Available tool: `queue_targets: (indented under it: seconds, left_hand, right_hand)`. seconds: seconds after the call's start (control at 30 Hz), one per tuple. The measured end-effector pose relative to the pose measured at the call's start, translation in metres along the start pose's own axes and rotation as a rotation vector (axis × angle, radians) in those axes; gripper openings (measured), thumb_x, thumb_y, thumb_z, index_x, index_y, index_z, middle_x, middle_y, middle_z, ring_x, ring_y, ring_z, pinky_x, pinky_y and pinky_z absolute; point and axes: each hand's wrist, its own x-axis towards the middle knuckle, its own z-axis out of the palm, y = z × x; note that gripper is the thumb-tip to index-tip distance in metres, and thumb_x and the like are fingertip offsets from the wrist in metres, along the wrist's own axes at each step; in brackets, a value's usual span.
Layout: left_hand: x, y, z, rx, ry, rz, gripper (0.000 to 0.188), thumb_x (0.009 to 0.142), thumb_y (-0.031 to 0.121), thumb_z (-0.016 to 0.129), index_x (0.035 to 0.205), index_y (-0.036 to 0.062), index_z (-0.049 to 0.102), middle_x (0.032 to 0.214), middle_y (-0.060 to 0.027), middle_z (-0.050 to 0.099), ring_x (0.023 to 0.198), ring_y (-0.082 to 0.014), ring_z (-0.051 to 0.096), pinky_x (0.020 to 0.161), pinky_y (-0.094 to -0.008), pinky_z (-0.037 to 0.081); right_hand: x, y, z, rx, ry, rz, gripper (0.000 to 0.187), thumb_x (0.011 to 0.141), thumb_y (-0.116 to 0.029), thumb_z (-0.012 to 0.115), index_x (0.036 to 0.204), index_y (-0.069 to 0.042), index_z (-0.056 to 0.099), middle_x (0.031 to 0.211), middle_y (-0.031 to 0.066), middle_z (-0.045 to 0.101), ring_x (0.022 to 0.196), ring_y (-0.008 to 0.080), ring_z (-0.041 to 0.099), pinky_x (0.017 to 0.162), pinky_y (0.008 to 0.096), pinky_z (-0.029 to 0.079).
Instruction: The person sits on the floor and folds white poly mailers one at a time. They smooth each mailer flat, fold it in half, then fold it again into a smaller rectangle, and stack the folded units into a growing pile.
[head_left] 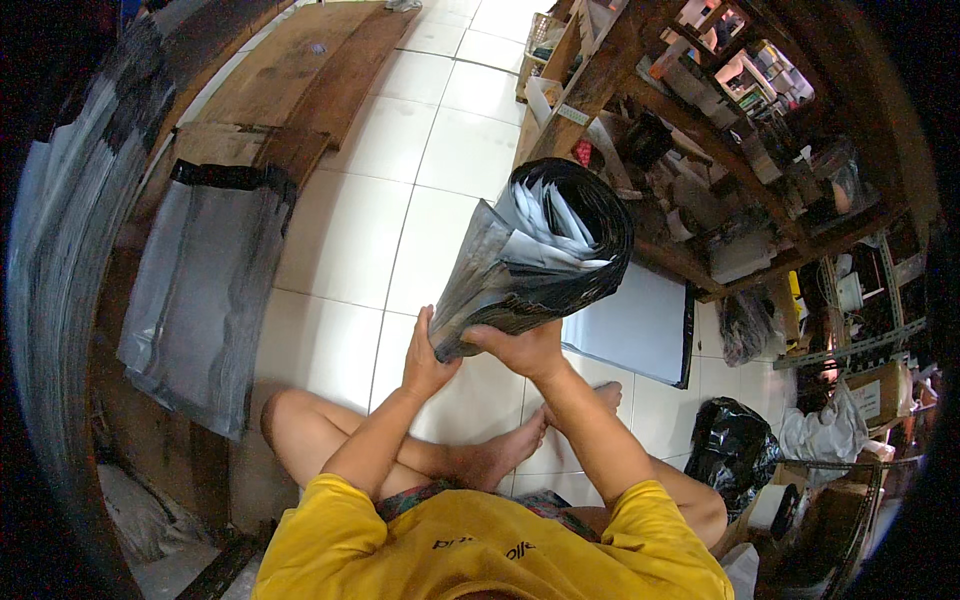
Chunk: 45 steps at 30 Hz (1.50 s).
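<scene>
Between my hands is a thick bundle of grey and black plastic mailing bags (490, 275), its far end curled over into a loose roll with pale sheets showing inside. My left hand (430, 360) grips the near left corner, thumb and fingers pressed against the edge. From the right, my right hand (522, 350) clasps the near side, its thumb on top and its fingers partly hidden beneath. The bundle is held up over the floor, above my crossed legs. A flat pale bag with a black edge (635, 320) lies on the tiles beyond my right hand.
A stack of grey plastic bags (205, 290) rests on a low wooden bench (270, 90) at left. White floor tiles (330, 240) run between. Cluttered wooden shelving (690, 120) stands at far right. A black plastic bag (735, 450) sits near my right knee, beside a wire rack (830, 480).
</scene>
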Motion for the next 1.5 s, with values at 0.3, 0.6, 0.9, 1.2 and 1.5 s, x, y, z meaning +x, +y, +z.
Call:
queue_targets:
  seconds: [0.3,0.6,0.9,1.2,1.5]
  left_hand:
    - [0.004,-0.052,0.014,0.003,-0.146,-0.007,0.114,0.069,0.015,0.085,0.156,-0.0011,0.013,0.138,-0.0276,0.051,0.128,-0.0438,0.052,0.107,-0.0464,0.046]
    - [0.016,-0.019,0.004,-0.095,-0.174,-0.043,0.105,0.072,0.017,0.087,0.152,0.0008,0.021,0.128,-0.0257,0.059,0.120,-0.0431,0.058,0.103,-0.0466,0.048]
    - [0.001,0.011,-0.008,0.001,0.012,0.135,0.110,0.065,0.025,0.094,0.148,0.0008,0.026,0.134,-0.0268,0.052,0.119,-0.0429,0.057,0.101,-0.0478,0.048]
    - [-0.007,0.030,0.004,-0.030,0.180,0.185,0.111,0.065,0.016,0.092,0.149,-0.0014,0.023,0.141,-0.0295,0.045,0.128,-0.0465,0.049,0.107,-0.0495,0.044]
    - [-0.025,0.021,0.025,-0.114,0.300,0.099,0.117,0.064,0.012,0.090,0.154,-0.0020,0.016,0.144,-0.0302,0.040,0.126,-0.0474,0.048,0.108,-0.0499,0.041]
  right_hand:
    - [0.018,-0.018,-0.025,-0.178,-0.279,-0.050,0.121,0.050,-0.025,0.102,0.148,-0.001,0.034,0.145,0.0173,0.048,0.135,0.0281,0.046,0.113,0.0408,0.038]
    - [0.017,-0.012,-0.004,-0.118,-0.029,-0.111,0.081,0.064,-0.032,0.096,0.129,-0.001,0.059,0.128,0.0133,0.065,0.119,0.0263,0.061,0.107,0.0392,0.045]
    - [0.011,-0.051,-0.038,-0.089,-0.159,-0.139,0.107,0.057,-0.023,0.097,0.145,-0.003,0.041,0.146,0.0142,0.048,0.136,0.0272,0.044,0.117,0.0414,0.030]
    - [0.057,-0.168,-0.056,-0.054,-0.132,-0.464,0.101,0.081,-0.050,0.075,0.155,-0.001,0.025,0.139,0.0216,0.049,0.127,0.0312,0.053,0.109,0.0442,0.041]
    - [0.079,-0.260,-0.019,-1.017,-0.385,-0.361,0.074,0.099,-0.057,0.046,0.148,-0.002,0.041,0.125,0.0301,0.061,0.114,0.0415,0.062,0.101,0.0458,0.047]
